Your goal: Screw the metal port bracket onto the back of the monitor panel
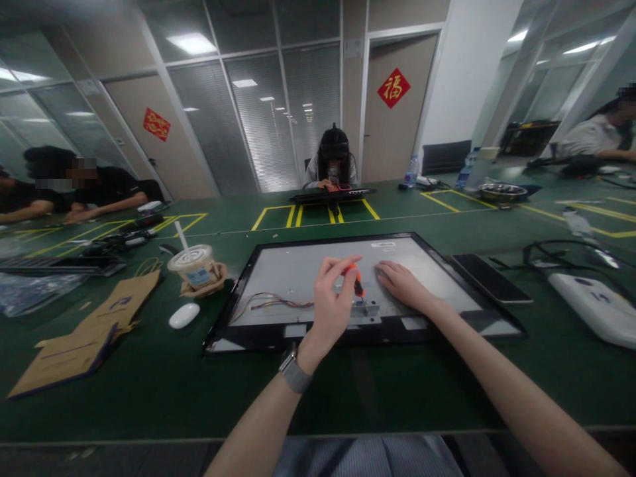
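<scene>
Screwdriver (354, 281) clamped in left hand (330, 305); right hand (403, 285) spread flat on panel (293, 265); cup (195, 266) sealed.

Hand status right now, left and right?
Left hand: closed on the orange screwdriver.
Right hand: open, flat on the monitor back panel.

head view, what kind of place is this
Probably an office room used as an electronics workbench: glass partitions with blinds, a green table with yellow outlined boxes, and an opened monitor panel.
</scene>
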A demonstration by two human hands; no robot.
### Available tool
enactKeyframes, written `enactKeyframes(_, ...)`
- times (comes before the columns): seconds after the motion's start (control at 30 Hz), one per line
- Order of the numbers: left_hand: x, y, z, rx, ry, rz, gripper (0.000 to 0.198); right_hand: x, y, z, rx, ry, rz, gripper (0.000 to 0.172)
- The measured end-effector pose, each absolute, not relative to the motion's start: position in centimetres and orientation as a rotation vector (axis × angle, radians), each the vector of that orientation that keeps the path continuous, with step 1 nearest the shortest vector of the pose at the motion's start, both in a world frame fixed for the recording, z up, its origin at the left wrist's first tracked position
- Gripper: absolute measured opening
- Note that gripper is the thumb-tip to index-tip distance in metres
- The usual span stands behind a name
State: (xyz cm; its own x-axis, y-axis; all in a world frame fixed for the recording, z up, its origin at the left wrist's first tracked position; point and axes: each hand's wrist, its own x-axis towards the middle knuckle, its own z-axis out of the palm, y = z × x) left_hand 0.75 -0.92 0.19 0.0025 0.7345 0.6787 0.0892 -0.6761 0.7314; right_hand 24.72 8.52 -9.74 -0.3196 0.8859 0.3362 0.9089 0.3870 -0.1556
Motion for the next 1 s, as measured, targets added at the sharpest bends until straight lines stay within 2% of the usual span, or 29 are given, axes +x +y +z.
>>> enactKeyframes(1.0,0.61,-0.73,0.10,1.880,0.895,1.790,0.020,24.65,8.39,-9.53,-1.557,-2.298,-0.084,0.041)
